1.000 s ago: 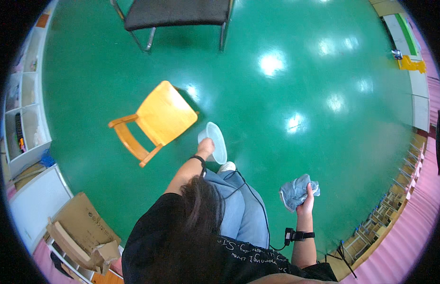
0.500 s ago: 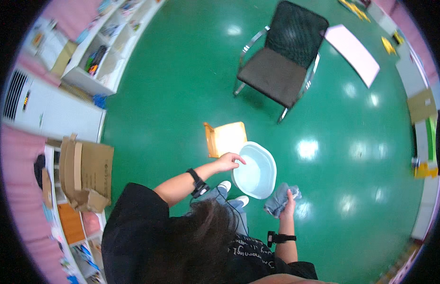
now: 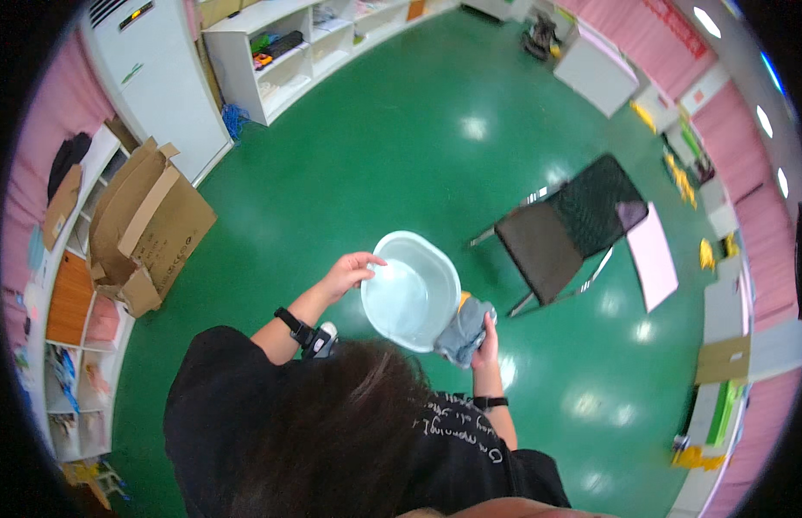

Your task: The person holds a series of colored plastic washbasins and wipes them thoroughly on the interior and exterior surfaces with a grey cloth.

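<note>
A pale blue plastic basin is at the centre, in front of my body, with nothing clearly visible inside it. My left hand is closed at its left rim, thumb and fingers pinching the edge. On the opposite side, my right hand is closed round a crumpled grey-blue cloth. That cloth presses against the basin's lower right rim; whether the fingers also grip the rim is hidden. A small bit of the yellow wooden stool shows past the basin's right edge, the rest being covered.
A black mesh chair with metal arms stands to the right on the green floor. At the left lean opened cardboard boxes by a white shelf. Another shelf unit and a tall white air conditioner line the far left.
My view has swung toward the right side of the room. The cloth in my right hand has come up against the basin, and the basin now covers most of the stool.
</note>
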`<state>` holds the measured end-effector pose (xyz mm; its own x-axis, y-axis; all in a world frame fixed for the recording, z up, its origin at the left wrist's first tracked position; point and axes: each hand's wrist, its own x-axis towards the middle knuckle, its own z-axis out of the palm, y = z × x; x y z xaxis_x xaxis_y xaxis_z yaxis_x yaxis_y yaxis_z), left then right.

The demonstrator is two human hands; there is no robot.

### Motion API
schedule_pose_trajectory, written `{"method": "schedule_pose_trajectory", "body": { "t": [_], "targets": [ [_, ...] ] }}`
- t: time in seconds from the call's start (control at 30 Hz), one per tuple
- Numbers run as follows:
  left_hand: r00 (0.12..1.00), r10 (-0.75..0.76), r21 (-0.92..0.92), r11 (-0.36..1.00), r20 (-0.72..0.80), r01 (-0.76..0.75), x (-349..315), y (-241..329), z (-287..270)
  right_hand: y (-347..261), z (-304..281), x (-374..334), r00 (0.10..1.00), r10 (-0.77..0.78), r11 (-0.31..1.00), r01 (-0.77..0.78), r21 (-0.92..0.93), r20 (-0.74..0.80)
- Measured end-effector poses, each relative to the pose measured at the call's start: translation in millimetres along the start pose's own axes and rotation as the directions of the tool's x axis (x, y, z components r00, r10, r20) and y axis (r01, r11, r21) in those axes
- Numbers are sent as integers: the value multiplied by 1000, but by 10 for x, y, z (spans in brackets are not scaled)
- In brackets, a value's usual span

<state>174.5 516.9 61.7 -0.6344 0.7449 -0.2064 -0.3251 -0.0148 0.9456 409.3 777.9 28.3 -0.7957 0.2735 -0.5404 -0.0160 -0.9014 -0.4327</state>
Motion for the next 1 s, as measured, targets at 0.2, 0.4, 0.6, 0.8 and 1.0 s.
{"method": "schedule_pose_trajectory", "body": {
  "t": [0.2,0.4,0.6,0.8,1.0],
  "targets": [
    [986,146,77,985,77,-152,115,682,-1225,511,1191,971,996,-51,998,53,-28,77],
    [944,233,41,972,-234,-229,148,665,-2138,873,1921,1863,982,71,996,-60,-69,176],
    [949,122,-24,991,-292,-134,529,598,-2579,845,2305,2670,961,261,954,-243,-174,93],
    [961,101,71,994,-256,-85,1676,815,-2842,288,2488,3960,952,291,933,-260,-247,98],
    [948,201,323,939,-247,-115,3233,1039,-3062,-504,2873,5199,972,214,918,-165,-361,101]
  ]
}}
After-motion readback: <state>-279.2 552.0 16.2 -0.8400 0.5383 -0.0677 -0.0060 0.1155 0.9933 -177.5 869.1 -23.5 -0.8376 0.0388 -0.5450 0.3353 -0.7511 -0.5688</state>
